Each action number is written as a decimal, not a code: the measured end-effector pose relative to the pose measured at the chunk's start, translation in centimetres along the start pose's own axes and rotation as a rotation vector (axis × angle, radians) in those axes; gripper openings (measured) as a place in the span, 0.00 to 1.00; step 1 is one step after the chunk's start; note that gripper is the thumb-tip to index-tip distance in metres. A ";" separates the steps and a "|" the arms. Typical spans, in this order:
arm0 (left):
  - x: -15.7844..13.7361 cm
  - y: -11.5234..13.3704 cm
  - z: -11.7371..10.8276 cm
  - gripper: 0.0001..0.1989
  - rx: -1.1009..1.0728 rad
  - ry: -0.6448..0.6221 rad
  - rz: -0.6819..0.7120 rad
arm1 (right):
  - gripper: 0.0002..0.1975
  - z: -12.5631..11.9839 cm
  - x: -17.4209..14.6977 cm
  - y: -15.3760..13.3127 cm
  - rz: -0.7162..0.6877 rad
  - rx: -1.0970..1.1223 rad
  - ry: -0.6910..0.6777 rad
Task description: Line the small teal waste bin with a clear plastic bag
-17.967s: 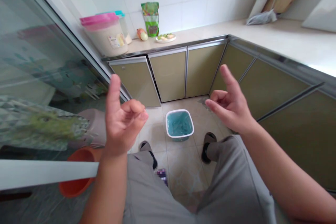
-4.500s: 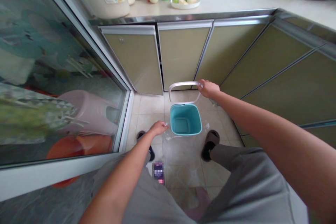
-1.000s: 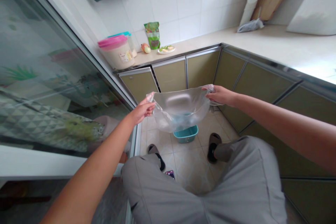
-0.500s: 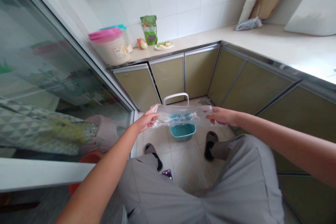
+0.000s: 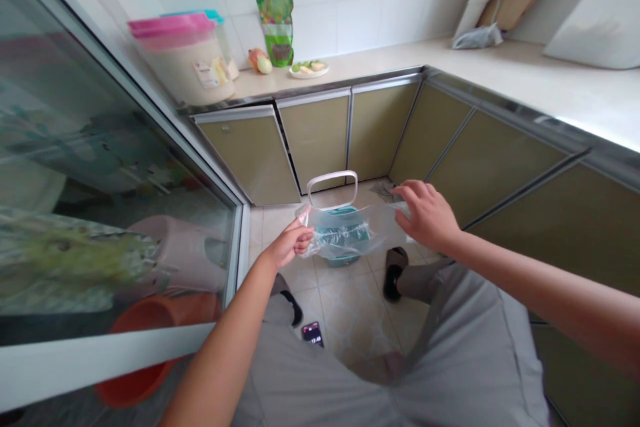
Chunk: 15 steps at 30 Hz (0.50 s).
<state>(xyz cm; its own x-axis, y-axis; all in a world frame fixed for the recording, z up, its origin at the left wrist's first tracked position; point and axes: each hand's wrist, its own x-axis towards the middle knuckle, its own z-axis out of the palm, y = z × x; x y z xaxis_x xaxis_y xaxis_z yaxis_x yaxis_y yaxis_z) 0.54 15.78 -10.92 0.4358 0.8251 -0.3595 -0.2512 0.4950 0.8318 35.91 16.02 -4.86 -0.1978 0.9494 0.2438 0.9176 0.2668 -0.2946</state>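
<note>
A clear plastic bag is stretched sideways in front of me above the floor. My left hand is closed on its bunched left end. At the other end, my right hand has its fingers stretched out and the thumb apart from them. The bag's right end lies against or just behind that thumb; whether they touch is hard to tell. Through the film shows a teal bin on the tiled floor, partly covered by the bag. A pale loop-shaped rim or handle rises behind it.
A phone lies on the floor between my feet. Cabinets with a countertop run ahead and to the right, bearing a pink-lidded container, an onion, a green pouch and a plate. A glass door stands left, near an orange bucket.
My right hand has turned and risen slightly, its fingers spreading from the bag's right end. My left hand, still gripping the bag, has shifted slightly right. The view has moved a little.
</note>
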 end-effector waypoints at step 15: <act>2.8 -1.9 -1.6 0.47 -0.184 -0.201 -0.003 | 0.31 26.6 6.7 -6.9 0.095 0.025 -0.960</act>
<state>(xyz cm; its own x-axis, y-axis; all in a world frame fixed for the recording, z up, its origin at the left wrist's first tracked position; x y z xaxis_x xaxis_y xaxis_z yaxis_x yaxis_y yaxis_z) 0.84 17.56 -14.15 0.5952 0.7619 -0.2554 -0.3946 0.5540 0.7330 19.09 24.95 -25.82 -0.3311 0.6947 -0.6386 0.9388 0.1746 -0.2968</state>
